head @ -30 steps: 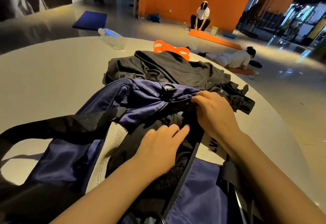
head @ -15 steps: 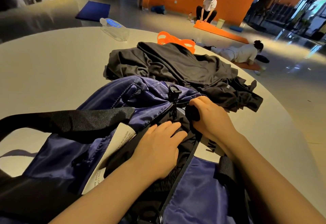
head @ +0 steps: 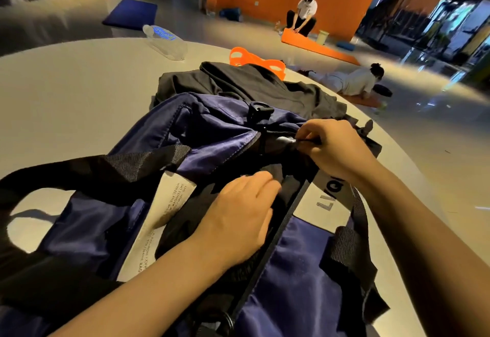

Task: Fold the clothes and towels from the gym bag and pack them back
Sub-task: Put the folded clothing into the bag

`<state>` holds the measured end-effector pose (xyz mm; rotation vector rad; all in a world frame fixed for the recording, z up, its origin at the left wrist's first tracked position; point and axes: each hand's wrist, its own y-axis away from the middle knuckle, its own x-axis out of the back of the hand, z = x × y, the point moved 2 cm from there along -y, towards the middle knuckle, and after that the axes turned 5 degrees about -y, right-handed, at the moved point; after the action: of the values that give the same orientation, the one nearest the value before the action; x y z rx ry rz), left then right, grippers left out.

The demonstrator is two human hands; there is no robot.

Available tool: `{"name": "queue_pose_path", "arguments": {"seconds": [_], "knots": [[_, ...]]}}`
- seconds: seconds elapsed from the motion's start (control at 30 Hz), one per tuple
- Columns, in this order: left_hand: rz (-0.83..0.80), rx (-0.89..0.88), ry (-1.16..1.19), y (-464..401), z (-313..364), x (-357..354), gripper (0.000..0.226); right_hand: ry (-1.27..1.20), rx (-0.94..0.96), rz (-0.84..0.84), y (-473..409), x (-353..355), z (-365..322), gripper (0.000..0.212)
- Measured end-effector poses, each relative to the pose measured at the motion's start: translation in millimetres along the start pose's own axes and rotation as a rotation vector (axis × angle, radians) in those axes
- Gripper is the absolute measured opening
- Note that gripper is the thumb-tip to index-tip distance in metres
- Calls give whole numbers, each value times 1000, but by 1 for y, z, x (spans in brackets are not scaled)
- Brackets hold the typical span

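Right hand (head: 334, 148) shifted onto zipper pull (head: 309, 142), pinching it, left hand (head: 238, 220) flat inside gym bag (head: 299, 270).

I see a dim hall with warm light. The table (head: 66, 103) is lit evenly and shows a soft sheen; under the strap (head: 79, 169) on the near left lies a dark shadow. The far floor (head: 424, 130) on the right reflects bright glare from lit windows. The wide lens bends the table edge into a curve, and the far corners look smeared. The fingers of the left hand (head: 238, 217) are slightly blurred.
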<state>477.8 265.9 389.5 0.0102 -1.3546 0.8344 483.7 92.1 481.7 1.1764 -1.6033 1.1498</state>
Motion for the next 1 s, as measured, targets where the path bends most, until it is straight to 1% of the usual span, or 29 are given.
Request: {"name": "queue_pose_path", "arguments": {"seconds": [0.03, 0.07, 0.1, 0.17, 0.2, 0.23, 0.33, 0.47, 0.6, 0.63, 0.77, 0.8, 0.87, 0.93, 1.0], "knots": [[-15, -64, -11, -1, 3, -1, 37, -22, -14, 0, 2, 0, 0, 17], [-93, -87, -8, -4, 6, -2, 41, -44, -28, -1, 3, 1, -1, 17], [-212, -51, 4, -9, 9, 0, 44, -64, -40, -4, 5, 2, -2, 18], [-596, 134, -3, -18, 5, -4, 53, -86, -40, -21, 7, 4, -3, 18], [-743, 204, -30, -24, 5, -5, 58, -78, -26, -29, 7, 6, -4, 17], [-798, 233, -54, -30, 6, -5, 60, -55, -6, -34, 7, 8, -5, 16], [-774, 274, -58, -39, 3, -9, 64, 34, 29, -15, 7, 14, -1, 14], [-715, 315, -60, -36, -9, -15, 68, 120, 15, -6, 10, 14, 5, 14], [-774, 338, -79, -40, -17, -14, 65, 107, 15, -43, 9, 12, -2, 16], [-762, 324, -99, -40, -15, -11, 63, 106, 9, -41, 9, 13, -4, 17], [-555, 219, -203, -29, 10, 6, 59, 98, -32, -27, 6, 9, -3, 17], [-560, 183, -190, -23, 17, 6, 62, 91, -46, -32, 5, 10, -3, 16], [-682, 127, -176, -15, 20, -1, 66, 78, -50, -44, 4, 12, -3, 17], [-809, 146, -169, -14, 15, -7, 62, 88, -34, -83, 4, 13, -7, 19], [-875, 178, -165, -22, 11, -7, 53, 104, -23, -117, 6, 14, -10, 21]]}}
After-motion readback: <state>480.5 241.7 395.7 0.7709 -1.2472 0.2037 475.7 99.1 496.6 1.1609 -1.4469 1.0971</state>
